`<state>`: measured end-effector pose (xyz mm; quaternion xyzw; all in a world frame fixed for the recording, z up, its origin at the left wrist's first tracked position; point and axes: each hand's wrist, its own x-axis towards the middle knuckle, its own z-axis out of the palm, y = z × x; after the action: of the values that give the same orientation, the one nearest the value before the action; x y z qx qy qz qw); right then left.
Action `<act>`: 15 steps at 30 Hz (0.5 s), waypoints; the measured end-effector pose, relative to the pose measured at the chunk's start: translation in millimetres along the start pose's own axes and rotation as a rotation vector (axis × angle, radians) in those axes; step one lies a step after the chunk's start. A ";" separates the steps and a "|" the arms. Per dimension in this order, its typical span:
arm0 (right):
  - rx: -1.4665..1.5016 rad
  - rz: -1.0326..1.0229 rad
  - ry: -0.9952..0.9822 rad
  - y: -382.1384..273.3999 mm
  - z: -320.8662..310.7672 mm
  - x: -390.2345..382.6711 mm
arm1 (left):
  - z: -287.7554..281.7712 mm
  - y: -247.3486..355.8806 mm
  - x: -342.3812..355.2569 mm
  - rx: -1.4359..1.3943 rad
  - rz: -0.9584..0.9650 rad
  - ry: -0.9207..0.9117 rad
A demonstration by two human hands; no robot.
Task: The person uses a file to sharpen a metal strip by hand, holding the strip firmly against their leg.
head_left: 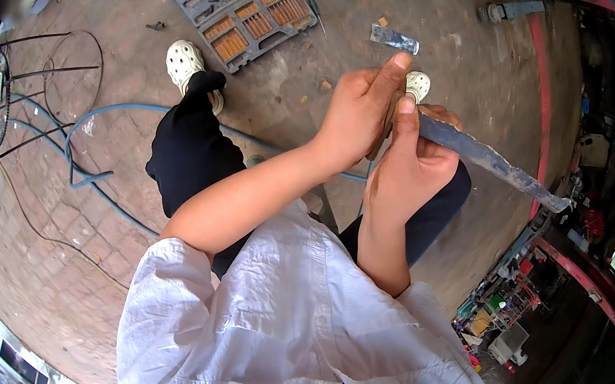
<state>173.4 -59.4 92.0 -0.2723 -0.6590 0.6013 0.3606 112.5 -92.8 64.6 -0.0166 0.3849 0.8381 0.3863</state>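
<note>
dull rough metal blade [494,162], matt brick floor [76,239]

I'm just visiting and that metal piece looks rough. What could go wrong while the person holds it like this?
The long dark blade sits in the right hand, with the left hand pressed close at its near end; a slip could cut bare fingers. The blue hose loops by the feet, a possible trip. Another metal piece lies near the shoe.

Beyond the hands lies a brick-paved floor [68,238] in bright daylight, with a grey open tool case [242,9] farther out. A blue hose [92,179] curls off to their left (beside a wire frame [40,95]). A red rail [544,107] runs along their right.
</note>
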 end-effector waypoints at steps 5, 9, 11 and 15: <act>-0.003 -0.028 0.015 6.1 -4.4 -0.5 | 2.3 -0.1 2.5 -0.003 0.015 -0.015; -0.002 0.015 0.016 5.5 -2.3 0.3 | 5.4 5.0 -1.8 -0.043 -0.017 0.012; -0.010 -0.003 0.059 7.9 -6.8 -9.0 | 4.6 1.2 -0.3 0.017 0.009 0.002; 0.056 0.081 0.001 -4.4 3.3 7.2 | 4.7 0.5 1.3 0.018 0.017 0.014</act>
<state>166.9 -56.2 97.3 -0.2889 -0.6303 0.6333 0.3437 112.6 -89.1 67.7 -0.0158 0.3955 0.8376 0.3764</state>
